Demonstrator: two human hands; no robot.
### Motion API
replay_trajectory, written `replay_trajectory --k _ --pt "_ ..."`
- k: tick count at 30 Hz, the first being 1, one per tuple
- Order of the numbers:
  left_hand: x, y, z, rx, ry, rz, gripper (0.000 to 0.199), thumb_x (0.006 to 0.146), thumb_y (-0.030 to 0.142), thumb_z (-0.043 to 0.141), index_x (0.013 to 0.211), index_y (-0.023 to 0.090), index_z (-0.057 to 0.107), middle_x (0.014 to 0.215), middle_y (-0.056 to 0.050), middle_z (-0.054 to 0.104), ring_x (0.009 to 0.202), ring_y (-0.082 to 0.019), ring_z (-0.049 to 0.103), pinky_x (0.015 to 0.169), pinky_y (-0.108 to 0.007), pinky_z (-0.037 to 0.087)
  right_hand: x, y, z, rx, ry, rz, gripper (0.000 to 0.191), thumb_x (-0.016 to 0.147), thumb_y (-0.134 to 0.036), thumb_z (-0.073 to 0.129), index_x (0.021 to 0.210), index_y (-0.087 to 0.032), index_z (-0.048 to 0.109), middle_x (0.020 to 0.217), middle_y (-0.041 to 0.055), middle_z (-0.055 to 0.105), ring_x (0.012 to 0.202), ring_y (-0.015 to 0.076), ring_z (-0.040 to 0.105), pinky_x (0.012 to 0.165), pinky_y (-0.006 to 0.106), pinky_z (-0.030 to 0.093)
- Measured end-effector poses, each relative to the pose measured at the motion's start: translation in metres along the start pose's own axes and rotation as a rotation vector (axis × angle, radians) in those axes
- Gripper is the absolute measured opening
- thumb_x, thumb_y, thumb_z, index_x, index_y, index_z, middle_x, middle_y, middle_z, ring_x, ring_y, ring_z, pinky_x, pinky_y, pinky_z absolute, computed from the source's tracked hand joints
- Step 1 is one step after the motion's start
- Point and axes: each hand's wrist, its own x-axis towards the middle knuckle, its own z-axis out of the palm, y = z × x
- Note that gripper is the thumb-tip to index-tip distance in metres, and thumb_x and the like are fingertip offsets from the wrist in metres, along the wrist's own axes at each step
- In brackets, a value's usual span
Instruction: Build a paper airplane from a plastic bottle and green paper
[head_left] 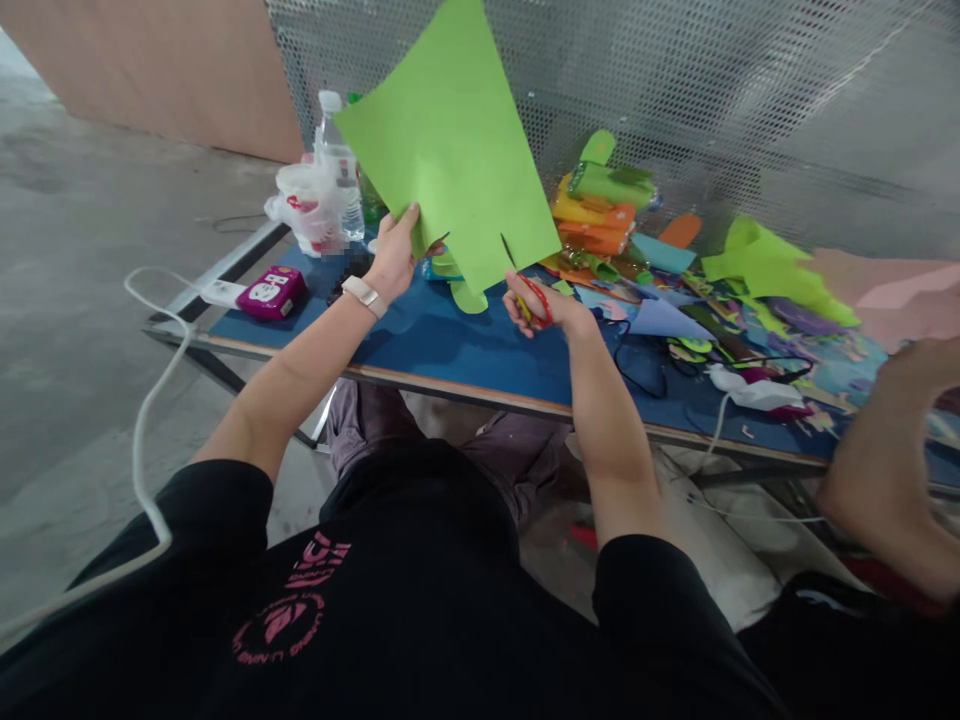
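A large green sheet of paper [457,140] is raised above the blue table [457,355]. My left hand [396,252] grips its lower left edge, thumb on the near face and the other fingers mostly behind it. In my right hand [536,305] is a pair of scissors [541,300] with red and yellow handles. One dark blade shows against the sheet's lower edge, on the right side. A notch is cut in that edge near my left hand. Beneath the sheet, a rounded green paper piece [469,297] lies on the table.
Left stand a water bottle [341,170], a bagged cup [306,205] and a purple device [274,292] with a white cable. Paper-covered bottles [611,185] and scraps [750,320] pile up at right. Another person's arm [889,450] is at far right; perforated metal [675,90] stands behind.
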Motion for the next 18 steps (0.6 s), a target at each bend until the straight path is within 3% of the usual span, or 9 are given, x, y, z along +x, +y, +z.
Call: replay_trajectory --k 6,12,18 --pt "0.0 0.002 0.001 0.023 -0.026 -0.013 0.027 0.135 0.038 0.063 0.161 0.031 0.066 0.132 -0.007 0.087 0.126 -0.028 0.092 0.102 -0.038 0.083 0.003 0.001 0.001 0.004 -0.001 0.002 0.108 0.108 -0.119 0.028 0.068 -0.023 0.057 0.062 0.0101 0.057 0.052 0.0185 0.062 0.046 0.028 0.035" --pt "0.0 -0.005 0.001 0.005 -0.02 -0.028 0.043 0.128 0.054 0.08 0.162 0.032 0.066 0.149 -0.009 0.085 0.132 -0.031 0.091 0.11 -0.044 0.082 0.007 0.004 0.0 0.016 -0.012 -0.032 0.109 0.107 -0.119 0.029 0.07 -0.022 0.061 0.061 0.0089 0.057 0.052 0.0176 0.064 0.046 0.027 0.037" --pt "0.006 -0.008 -0.004 -0.005 -0.046 -0.023 0.052 0.126 0.059 0.084 0.167 0.034 0.064 0.15 -0.01 0.085 0.137 -0.034 0.091 0.113 -0.051 0.082 0.012 0.009 0.002 0.029 0.014 -0.055 0.112 0.102 -0.123 0.026 0.068 -0.022 0.061 0.06 0.0075 0.058 0.049 0.0169 0.066 0.044 0.026 0.037"
